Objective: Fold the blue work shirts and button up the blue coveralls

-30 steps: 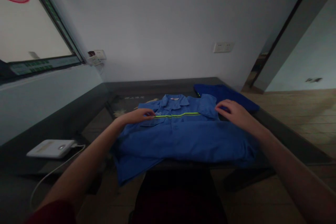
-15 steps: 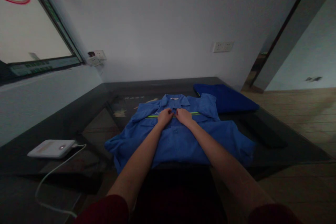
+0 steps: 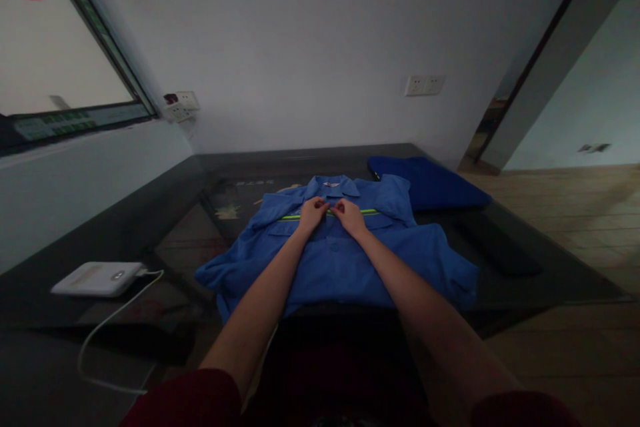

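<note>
Dark table (image 3: 525, 283) fills the middle of the frame, with a light blue work shirt (image 3: 340, 270) spread flat on it, collar toward the wall. A second ago the hands lay wide apart on its shoulders. Now the left hand (image 3: 313, 211) and right hand (image 3: 350, 216) meet at centre frame, fingertips pinching the placket at the yellow-green stripe (image 3: 373, 212), so the handling has shifted to the front closure. A folded dark blue garment (image 3: 433, 185) lies right of centre.
</note>
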{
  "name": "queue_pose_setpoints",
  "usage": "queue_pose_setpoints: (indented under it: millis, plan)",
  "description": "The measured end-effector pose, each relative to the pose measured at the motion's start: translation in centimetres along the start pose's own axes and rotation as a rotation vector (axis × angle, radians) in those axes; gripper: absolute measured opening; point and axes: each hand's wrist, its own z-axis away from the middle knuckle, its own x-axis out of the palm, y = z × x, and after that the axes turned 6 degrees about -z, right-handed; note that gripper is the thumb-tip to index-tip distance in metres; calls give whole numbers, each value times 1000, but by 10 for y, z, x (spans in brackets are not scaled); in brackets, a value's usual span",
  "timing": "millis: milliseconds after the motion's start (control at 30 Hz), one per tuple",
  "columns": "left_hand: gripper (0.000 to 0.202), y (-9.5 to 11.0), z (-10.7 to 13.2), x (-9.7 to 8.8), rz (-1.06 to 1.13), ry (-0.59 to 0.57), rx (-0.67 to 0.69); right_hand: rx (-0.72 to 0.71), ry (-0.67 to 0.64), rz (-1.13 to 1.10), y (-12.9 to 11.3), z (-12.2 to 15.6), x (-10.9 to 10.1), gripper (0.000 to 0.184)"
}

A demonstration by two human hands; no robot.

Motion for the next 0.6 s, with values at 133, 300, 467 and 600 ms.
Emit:
queue_pose_setpoints:
  millis: [133, 300, 467, 600]
  plan:
    - [12, 0, 1, 2, 21, -22, -29, -4, -14, -2, 1, 1, 3, 12]
    - [26, -1, 2, 2, 10, -93, -45, -8, -30, 12, -3, 5, 2, 8]
    - [29, -2, 4, 6, -22, -43, -5, 5, -21, 3, -4, 5, 2, 7]
    - [26, -1, 4, 9, -49, 46, 53, 59, 8, -37, -2, 0, 4, 8]
